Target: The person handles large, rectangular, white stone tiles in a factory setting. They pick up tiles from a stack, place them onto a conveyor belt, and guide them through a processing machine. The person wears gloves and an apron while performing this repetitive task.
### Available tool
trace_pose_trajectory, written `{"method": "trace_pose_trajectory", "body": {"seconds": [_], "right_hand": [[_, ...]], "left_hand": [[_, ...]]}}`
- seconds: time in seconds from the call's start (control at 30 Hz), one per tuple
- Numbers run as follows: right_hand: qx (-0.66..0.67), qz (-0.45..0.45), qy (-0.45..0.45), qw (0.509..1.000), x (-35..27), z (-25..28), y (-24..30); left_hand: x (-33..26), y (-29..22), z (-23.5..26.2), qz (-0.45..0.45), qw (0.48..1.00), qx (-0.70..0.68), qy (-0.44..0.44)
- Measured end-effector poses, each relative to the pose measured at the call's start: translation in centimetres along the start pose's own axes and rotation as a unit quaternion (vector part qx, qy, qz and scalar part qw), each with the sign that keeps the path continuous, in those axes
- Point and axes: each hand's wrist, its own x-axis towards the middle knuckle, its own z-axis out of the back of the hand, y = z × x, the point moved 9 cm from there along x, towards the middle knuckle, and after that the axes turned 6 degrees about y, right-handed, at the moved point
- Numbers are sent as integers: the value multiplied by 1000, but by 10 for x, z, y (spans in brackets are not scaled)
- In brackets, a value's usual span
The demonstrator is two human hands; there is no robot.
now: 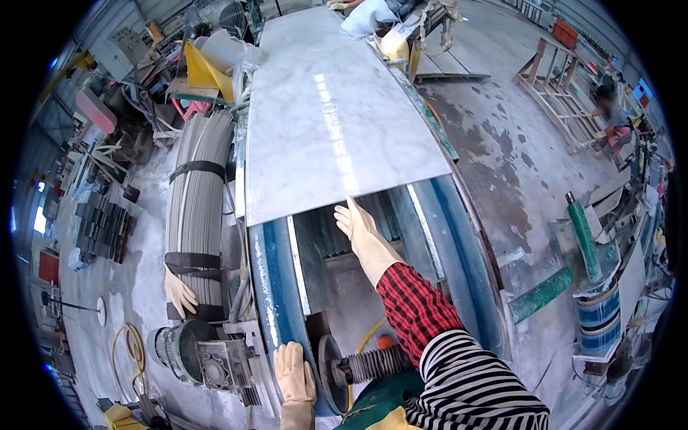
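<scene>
A large pale marble-like slab (344,129), glossy with reflected lamps, lies along a conveyor with blue side rails (266,287). My right hand (364,233), in a cream rubber glove and a red checked sleeve, reaches to the slab's near edge. Its fingers are stretched out with the tips at that edge, and nothing shows in its grasp. Lower left, my left hand (294,373) wears a similar glove and lies with extended fingers on the left blue rail, beside a round disc (330,373) on the ribbed shaft. Its palm is hidden.
A motor with gearbox (215,362) sits left of the conveyor, below a strapped grey bundle (197,158) with a loose glove (179,292) on it. Green cylinders (541,294) and a wooden frame (562,93) stand right. A person (613,122) is farther right; another's hand (340,4) shows beyond the slab.
</scene>
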Motion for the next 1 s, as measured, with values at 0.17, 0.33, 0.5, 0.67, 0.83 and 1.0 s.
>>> {"method": "trace_pose_trajectory", "body": {"seconds": [0.17,0.33,0.5,0.67,0.83,1.0], "right_hand": [[54,-10,-29,998,24,-9,2],[79,8,-44,996,39,-6,7],[111,21,-55,992,45,-12,5],[128,54,-87,986,45,-14,6],[125,86,-96,984,35,-2,7],[118,103,-77,985,-13,13,-3]], "left_hand": [[5,-7,12,-7,1000,-19,1],[9,-14,18,-26,999,2,-22],[11,-15,23,-32,999,-29,-31],[10,-19,30,-30,999,-9,-43],[9,-14,27,-9,999,-7,-31],[2,-7,21,0,1000,-14,-15]]}}
